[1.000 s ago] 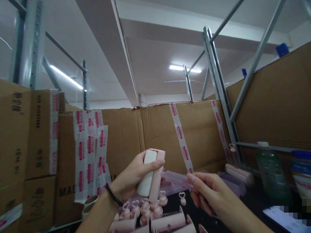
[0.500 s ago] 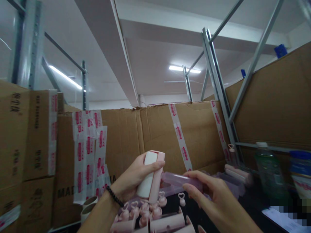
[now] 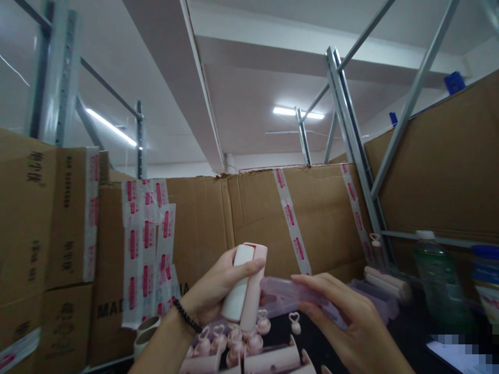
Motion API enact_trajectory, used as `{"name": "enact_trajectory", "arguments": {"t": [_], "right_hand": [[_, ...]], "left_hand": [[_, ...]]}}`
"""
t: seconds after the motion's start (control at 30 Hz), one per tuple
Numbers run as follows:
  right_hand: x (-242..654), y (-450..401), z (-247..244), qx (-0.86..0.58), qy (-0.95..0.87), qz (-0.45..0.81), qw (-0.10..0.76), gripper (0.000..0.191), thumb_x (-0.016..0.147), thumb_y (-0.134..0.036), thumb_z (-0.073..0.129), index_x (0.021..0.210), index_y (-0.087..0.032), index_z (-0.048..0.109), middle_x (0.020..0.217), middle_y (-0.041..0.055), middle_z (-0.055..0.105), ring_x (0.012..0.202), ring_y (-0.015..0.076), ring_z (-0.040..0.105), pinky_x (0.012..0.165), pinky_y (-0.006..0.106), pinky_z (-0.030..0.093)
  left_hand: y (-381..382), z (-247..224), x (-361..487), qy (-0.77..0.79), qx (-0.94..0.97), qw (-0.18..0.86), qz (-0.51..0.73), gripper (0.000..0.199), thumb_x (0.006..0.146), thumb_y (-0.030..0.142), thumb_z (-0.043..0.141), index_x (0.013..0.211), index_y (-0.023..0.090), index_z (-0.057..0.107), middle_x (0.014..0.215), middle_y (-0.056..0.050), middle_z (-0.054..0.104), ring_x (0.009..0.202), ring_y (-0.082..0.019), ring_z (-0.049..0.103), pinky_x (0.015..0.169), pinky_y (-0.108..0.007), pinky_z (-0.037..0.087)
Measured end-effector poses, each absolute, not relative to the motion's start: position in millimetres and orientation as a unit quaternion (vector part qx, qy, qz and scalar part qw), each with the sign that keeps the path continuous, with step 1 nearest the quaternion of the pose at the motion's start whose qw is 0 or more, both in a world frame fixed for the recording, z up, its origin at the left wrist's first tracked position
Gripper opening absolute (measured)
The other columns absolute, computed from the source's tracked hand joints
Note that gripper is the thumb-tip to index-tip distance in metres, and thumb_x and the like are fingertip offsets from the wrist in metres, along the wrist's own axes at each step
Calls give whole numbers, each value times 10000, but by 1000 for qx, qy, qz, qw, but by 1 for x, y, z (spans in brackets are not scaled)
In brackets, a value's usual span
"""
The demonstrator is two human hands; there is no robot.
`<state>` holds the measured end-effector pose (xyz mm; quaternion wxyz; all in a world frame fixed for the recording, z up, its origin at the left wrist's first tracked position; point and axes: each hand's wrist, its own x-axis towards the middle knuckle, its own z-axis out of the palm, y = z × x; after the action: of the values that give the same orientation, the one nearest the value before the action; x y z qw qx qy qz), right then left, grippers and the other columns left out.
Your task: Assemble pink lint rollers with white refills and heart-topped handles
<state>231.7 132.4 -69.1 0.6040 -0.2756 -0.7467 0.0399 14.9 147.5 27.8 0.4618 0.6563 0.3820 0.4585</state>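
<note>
A pink-and-white case (image 3: 248,291) is held in the lower middle of the frame, tilted, its top leaning to the right. It is gripped by the left hand (image 3: 218,284), with the thumb laid across its front. A translucent purple piece (image 3: 286,289) is pinched between the thumb and fingers of the right hand (image 3: 346,314). Its left end is brought up to the case's right side; whether the two touch cannot be told.

Below the case, a cluster of pink heart-topped pieces (image 3: 235,340) is seen, with a single heart-topped piece (image 3: 295,324) set apart to its right. Pink curved shells (image 3: 273,359) are cut off by the bottom edge. A black beaded bracelet (image 3: 186,317) is worn on the left wrist.

At the lower right, more purple pieces (image 3: 376,301) are partly hidden by the right hand, and pink tubes (image 3: 388,283) are laid just behind them. Farther right, a green bottle (image 3: 440,285) and a blue-lidded jar (image 3: 487,280) are seen upright. The background is filled by a taped cardboard wall (image 3: 257,208), with printed cartons (image 3: 70,208) stacked at the left.
</note>
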Motion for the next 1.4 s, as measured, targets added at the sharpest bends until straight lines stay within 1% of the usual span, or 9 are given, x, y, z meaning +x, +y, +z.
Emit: {"name": "enact_trajectory", "arguments": {"t": [0.4,0.53,0.77,0.87,1.0,1.1,1.2,1.3,1.4], "right_hand": [[226,130,-68,-260,-748,7,610,318,925,-231,602,1233,-258,677,1072,54,746,952,192,717,815,246,584],[223,129,-66,-259,-745,-18,615,307,910,-248,630,1211,-246,691,1060,59,763,926,205,734,803,258,600],[222,132,-67,-253,-755,-53,603,256,931,-299,616,1140,-173,693,991,101,768,825,207,732,719,263,596],[222,131,-66,-263,-751,-26,606,240,921,-322,630,1088,-170,713,949,94,771,780,201,724,684,263,584],[223,126,-58,-292,-733,80,610,246,876,-350,677,1061,-200,742,973,74,784,847,223,731,745,298,577],[228,122,-47,-301,-708,196,609,278,841,-383,717,1063,-218,743,951,50,785,823,208,727,709,283,568],[235,122,-32,-278,-688,240,626,337,816,-403,745,1088,-208,701,850,27,756,736,171,696,633,245,540],[239,127,-17,-251,-681,235,647,307,812,-396,752,1019,-195,647,767,-1,697,663,142,645,576,226,503],[242,135,-2,-230,-693,220,647,263,832,-381,732,969,-188,617,772,-8,658,659,129,603,569,226,470]], "left_hand": [[144,33,16,388,653,477,442,506,715,439,823,1003,224,468,657,22,641,484,-145,635,494,-282,577],[138,35,17,392,656,471,441,449,760,419,787,1018,233,470,659,21,646,489,-138,638,512,-279,584],[131,42,22,401,683,425,439,362,756,363,779,939,216,504,629,25,623,449,-121,610,429,-204,517],[131,44,23,400,697,395,445,325,755,329,777,922,205,527,636,35,604,439,-111,591,411,-200,504],[127,46,22,400,697,398,442,320,776,346,761,929,210,516,648,26,610,462,-136,622,425,-224,523],[123,47,25,387,687,416,454,353,791,373,754,988,213,508,716,7,633,537,-163,661,528,-314,595],[126,48,28,379,690,402,467,452,797,404,747,1114,214,488,852,-30,656,633,-190,687,646,-423,620],[136,45,27,393,721,301,486,560,822,468,695,1233,185,440,1002,-108,672,757,-243,710,720,-471,600],[145,43,22,396,736,208,509,683,805,462,703,1325,135,405,1233,-214,614,1088,-322,652,930,-515,517]]}}
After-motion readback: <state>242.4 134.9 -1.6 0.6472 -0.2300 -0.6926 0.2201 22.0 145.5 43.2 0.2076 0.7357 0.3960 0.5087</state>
